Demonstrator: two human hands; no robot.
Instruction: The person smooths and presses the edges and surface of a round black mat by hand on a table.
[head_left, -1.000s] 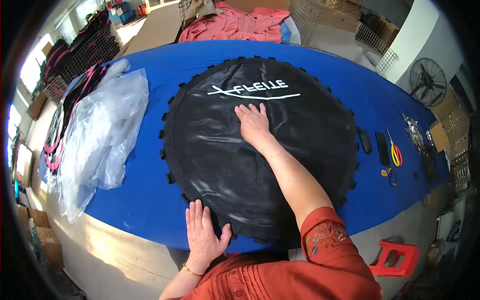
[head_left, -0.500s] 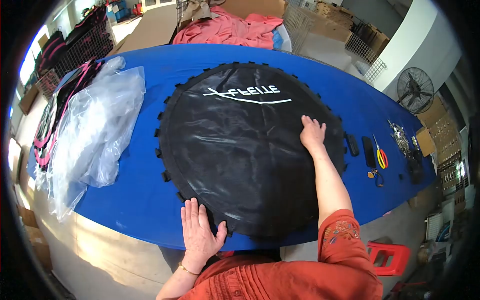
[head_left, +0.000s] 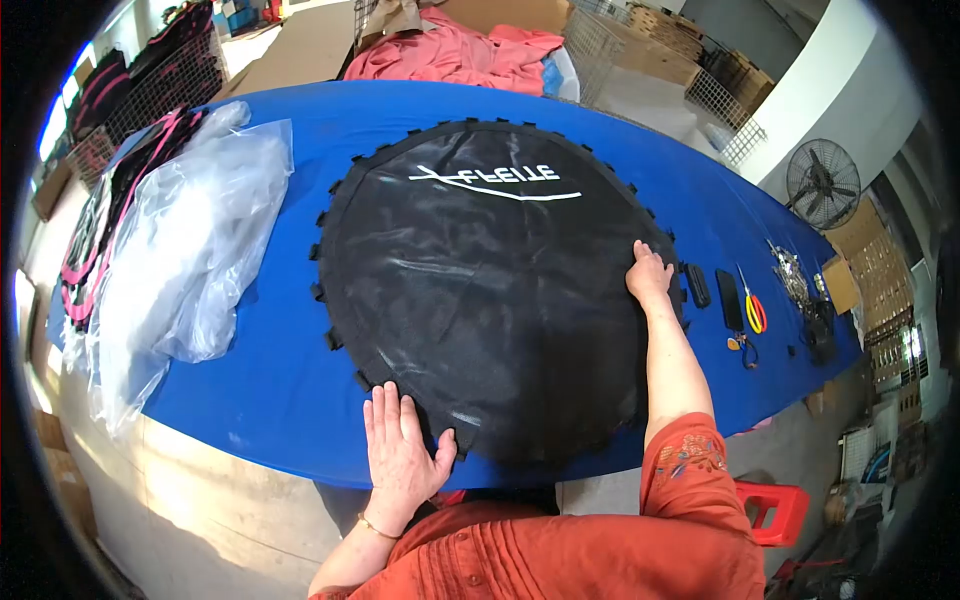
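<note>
A round black mat [head_left: 490, 290] with dark tabs around its edge lies on the blue table cover [head_left: 270, 400]. White lettering and a curved white line [head_left: 520, 195] show near its far side. My left hand [head_left: 400, 450] rests at the mat's near left edge, fingers straight and thumb spread, holding nothing. At the mat's right edge, my right hand [head_left: 648, 272] lies on the black fabric with its fingers extended and slightly apart, holding nothing.
Clear plastic [head_left: 190, 250] and black-pink pieces [head_left: 85, 270] lie at left. At right are a black case [head_left: 697, 286], a dark flat object [head_left: 729, 300], scissors [head_left: 754, 312] and metal parts [head_left: 790, 272]. Beyond are pink cloth [head_left: 460, 55], a fan [head_left: 823, 183] and a red stool [head_left: 785, 512].
My right hand has moved from the mat's middle to its right edge. My left hand stays at the near left edge. The whole view has shifted a little.
</note>
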